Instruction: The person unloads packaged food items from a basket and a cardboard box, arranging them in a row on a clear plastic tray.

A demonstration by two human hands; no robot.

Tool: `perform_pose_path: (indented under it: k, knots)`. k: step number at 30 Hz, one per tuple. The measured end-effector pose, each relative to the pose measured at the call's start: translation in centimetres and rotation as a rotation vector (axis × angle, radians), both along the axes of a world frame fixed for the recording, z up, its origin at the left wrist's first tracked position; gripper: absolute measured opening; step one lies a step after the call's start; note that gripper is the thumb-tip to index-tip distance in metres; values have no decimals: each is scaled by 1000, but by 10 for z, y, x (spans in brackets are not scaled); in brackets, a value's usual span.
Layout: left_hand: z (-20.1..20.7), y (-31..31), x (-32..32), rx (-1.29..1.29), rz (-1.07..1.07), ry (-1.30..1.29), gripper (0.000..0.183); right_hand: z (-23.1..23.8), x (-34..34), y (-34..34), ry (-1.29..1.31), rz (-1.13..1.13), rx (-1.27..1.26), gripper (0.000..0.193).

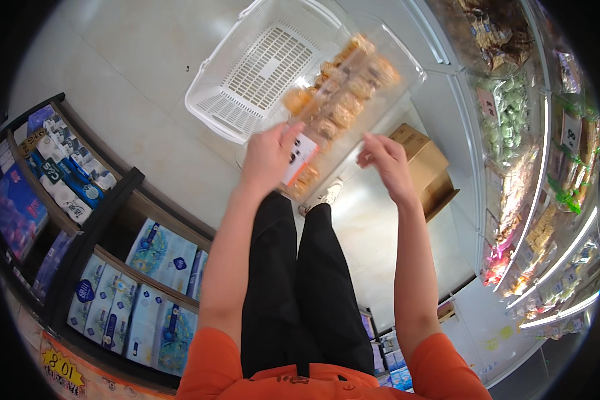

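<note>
In front of me is a clear plastic bin (387, 90) with rows of small wrapped golden-brown snacks (343, 110) in it. My left hand (268, 157) is at its near left side, fingers closed on a white and orange price card (301, 159). The hand covers part of the card and the bin's edge. Just outside the bin's right side is my right hand (388, 163), with its fingers curled in and fingertips close together. Whether something small is between them I cannot make out.
A white plastic basket (210, 87) with a slotted bottom is beyond the bin. Cardboard boxes (420, 157) stand on the floor at right. Packs of tissues (160, 253) fill dark shelving on the left. Lit shelves of packaged goods (507, 127) line the right.
</note>
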State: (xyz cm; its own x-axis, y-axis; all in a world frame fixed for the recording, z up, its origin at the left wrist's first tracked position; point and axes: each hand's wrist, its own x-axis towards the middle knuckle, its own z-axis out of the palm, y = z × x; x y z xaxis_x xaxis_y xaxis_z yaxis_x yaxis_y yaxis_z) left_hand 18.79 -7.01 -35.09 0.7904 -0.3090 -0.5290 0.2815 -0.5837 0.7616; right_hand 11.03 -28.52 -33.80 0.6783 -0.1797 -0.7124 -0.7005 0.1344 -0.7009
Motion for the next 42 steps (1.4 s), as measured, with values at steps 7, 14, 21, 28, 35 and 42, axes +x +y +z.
perform_pose_path:
  k: [7,14,21,28,35,42]
  knots:
    - [-68,38,36,-129,106,85,50,-33,64,60,-134,-34,-67,34]
    - [-80,63,54,29,248,371,56,-38,88,88,-224,60,-65,31]
    - [-74,94,69,-145,485,274,57,11,117,129,-557,169,-479,27]
    - [-20,76,28,-141,467,185,57,36,85,104,-569,178,-254,28]
    - [39,-16,-63,-326,-140,264,23,72,-78,4,-175,-75,-179,25]
    - [22,-100,-159,-273,-699,191,34,61,-202,-20,349,-553,-182,37]
